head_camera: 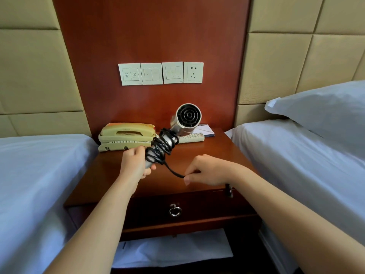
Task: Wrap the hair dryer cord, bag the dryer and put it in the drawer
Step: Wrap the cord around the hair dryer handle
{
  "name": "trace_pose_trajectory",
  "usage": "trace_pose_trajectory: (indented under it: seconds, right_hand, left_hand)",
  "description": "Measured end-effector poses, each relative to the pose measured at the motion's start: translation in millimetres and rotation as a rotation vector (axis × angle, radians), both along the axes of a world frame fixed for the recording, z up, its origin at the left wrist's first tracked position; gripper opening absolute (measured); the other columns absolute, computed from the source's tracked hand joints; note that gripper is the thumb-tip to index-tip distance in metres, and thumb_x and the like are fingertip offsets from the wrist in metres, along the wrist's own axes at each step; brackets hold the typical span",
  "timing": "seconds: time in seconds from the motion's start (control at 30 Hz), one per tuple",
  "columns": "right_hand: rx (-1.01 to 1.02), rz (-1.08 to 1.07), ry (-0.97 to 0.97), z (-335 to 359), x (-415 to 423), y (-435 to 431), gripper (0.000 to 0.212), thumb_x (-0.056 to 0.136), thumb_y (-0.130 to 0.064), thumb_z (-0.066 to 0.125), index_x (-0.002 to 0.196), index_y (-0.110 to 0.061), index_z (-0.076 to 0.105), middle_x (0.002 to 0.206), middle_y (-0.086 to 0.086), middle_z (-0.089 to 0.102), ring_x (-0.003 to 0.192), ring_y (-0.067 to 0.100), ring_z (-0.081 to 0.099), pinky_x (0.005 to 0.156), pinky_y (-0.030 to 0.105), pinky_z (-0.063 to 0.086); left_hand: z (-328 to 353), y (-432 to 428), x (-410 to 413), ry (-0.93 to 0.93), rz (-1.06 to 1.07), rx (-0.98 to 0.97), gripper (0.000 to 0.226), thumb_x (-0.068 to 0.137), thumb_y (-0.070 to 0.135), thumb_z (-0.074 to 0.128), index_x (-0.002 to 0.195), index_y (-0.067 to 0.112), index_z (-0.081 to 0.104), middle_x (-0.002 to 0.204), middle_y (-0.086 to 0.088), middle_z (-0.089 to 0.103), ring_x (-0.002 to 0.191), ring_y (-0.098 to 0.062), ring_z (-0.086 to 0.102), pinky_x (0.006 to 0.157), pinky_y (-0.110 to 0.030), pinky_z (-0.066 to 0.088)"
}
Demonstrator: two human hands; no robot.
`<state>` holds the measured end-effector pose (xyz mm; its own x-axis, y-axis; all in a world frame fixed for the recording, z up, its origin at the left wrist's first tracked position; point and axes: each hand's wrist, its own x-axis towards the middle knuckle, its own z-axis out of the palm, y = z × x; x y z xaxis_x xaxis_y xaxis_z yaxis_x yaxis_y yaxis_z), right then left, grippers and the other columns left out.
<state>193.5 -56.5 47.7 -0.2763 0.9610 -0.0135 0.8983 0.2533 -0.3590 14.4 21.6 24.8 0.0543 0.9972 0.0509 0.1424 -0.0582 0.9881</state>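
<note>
Forearms (94, 230), two, bare, reaching in from the lower edge over the bench (207, 153).

Left hand (134, 165): fingers (147, 172) clamped round the butt of the hair dryer's handle, which is held above the bench top.

Hair dryer (187, 117): silver, tilted, its round grille end raised and facing the camera, above the remote control (192, 137).

Cord (162, 145): black, wound in many loose turns round the handle. One free length runs down and right to the right hand (205, 171).

Right hand: fingers (187, 179) pinched together on that free length, low over the front of the bench. Plug (229, 189) hangs under the wrist.

Drawer (197, 206): below the bench top, closed, metal ring pull (174, 210) at centre.

White sheet or bag (173, 250), cannot tell which: on the shelf under the drawer.

Telephone (126, 135): cream, at the rear left of the bench.

Notepad (206, 130): behind the remote control.

Wall plates (151, 73): three switch plates in a row, with a socket (193, 72) to their right.

Beds: one left (39, 175), one right (296, 165) with a pillow (325, 115).
</note>
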Motion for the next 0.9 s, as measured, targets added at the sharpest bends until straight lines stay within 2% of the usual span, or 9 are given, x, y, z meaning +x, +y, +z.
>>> trace_pose_trajectory:
  seconds: [0.1,0.2,0.3,0.4,0.57,0.63,0.73,0.8,0.9]
  right_hand:
    - [0.064,0.036,-0.049,12.8,-10.2,-7.6,0.02,0.091,-0.027,0.057,0.081,-0.017,0.071,0.063,-0.012,0.056,0.062,0.009,0.053,0.071,0.031,0.048]
    - [0.13,0.027,-0.074,23.7,-14.7,-12.6,0.025,0.091,-0.024,0.056,0.073,-0.009,0.066,0.061,-0.001,0.057,0.06,0.019,0.053,0.065,0.034,0.046]
    - [0.242,0.031,-0.132,30.4,-24.7,-19.2,0.027,0.092,-0.026,0.053,0.08,-0.007,0.068,0.072,0.007,0.063,0.07,0.025,0.058,0.064,0.034,0.043]
    - [0.456,-0.012,-0.242,39.6,-31.0,-23.9,0.024,0.091,-0.036,0.053,0.09,-0.016,0.065,0.091,0.005,0.065,0.087,0.026,0.059,0.065,0.027,0.032]
    - [0.511,-0.108,-0.234,45.2,-11.3,-19.2,0.028,0.081,-0.05,0.063,0.073,-0.025,0.053,0.07,-0.007,0.053,0.071,0.016,0.048,0.063,0.029,0.038]
    - [0.445,-0.141,-0.127,39.8,3.1,-13.1,0.029,0.079,-0.048,0.067,0.069,-0.023,0.056,0.06,-0.01,0.053,0.061,0.009,0.047,0.06,0.027,0.039]
    - [0.334,-0.112,0.169,29.3,23.5,-2.3,0.024,0.081,-0.034,0.069,0.067,-0.017,0.062,0.046,-0.011,0.047,0.049,0.005,0.042,0.051,0.015,0.03]
    - [0.269,-0.076,0.288,25.1,32.5,1.9,0.017,0.085,-0.027,0.066,0.071,-0.018,0.064,0.053,-0.011,0.045,0.05,0.002,0.039,0.052,0.013,0.031]
    - [0.13,-0.013,0.424,18.5,40.9,4.7,0.012,0.092,-0.019,0.058,0.082,-0.017,0.064,0.069,-0.005,0.053,0.06,0.0,0.044,0.058,0.011,0.036]
  left_hand:
    - [-2.9,4.3,-4.3,0.133,0.094,0.059,0.03,0.094,0.02,0.031,0.079,0.005,0.052,0.061,-0.015,0.056,0.028,-0.011,0.042,0.034,-0.018,0.028]
    - [-3.5,5.0,-9.1,0.342,0.143,0.223,0.039,0.097,0.025,0.031,0.068,0.005,0.046,0.064,-0.01,0.056,0.05,-0.021,0.062,0.05,-0.028,0.043]
    - [0.3,-2.6,-6.8,0.54,0.13,0.388,0.044,0.098,0.029,0.031,0.058,0.014,0.04,0.06,-0.006,0.048,0.062,-0.028,0.053,0.057,-0.034,0.035]
    - [5.8,-14.0,2.3,0.694,0.034,0.471,0.046,0.099,0.032,0.028,0.058,0.016,0.039,0.06,-0.003,0.046,0.06,-0.025,0.048,0.054,-0.032,0.031]
    - [7.5,-26.4,12.9,0.845,-0.185,0.539,0.052,0.1,0.044,0.024,0.057,0.019,0.038,0.058,-0.001,0.044,0.057,-0.025,0.048,0.055,-0.034,0.034]
    - [8.3,-28.9,14.2,0.825,-0.251,0.558,0.055,0.1,0.045,0.024,0.056,0.015,0.037,0.056,-0.001,0.042,0.052,-0.02,0.043,0.055,-0.034,0.032]
    - [10.4,-27.0,14.3,0.763,-0.343,0.555,0.058,0.1,0.043,0.025,0.056,0.007,0.039,0.052,-0.002,0.039,0.05,-0.02,0.042,0.058,-0.035,0.033]
    - [12.3,-25.3,14.2,0.712,-0.409,0.51,0.061,0.1,0.041,0.027,0.064,0.001,0.055,0.05,-0.002,0.04,0.051,-0.019,0.044,0.061,-0.033,0.037]
    - [13.8,-25.5,14.6,0.634,-0.508,0.391,0.052,0.101,0.037,0.028,0.076,0.016,0.069,0.044,0.005,0.049,0.046,-0.007,0.051,0.057,-0.023,0.041]
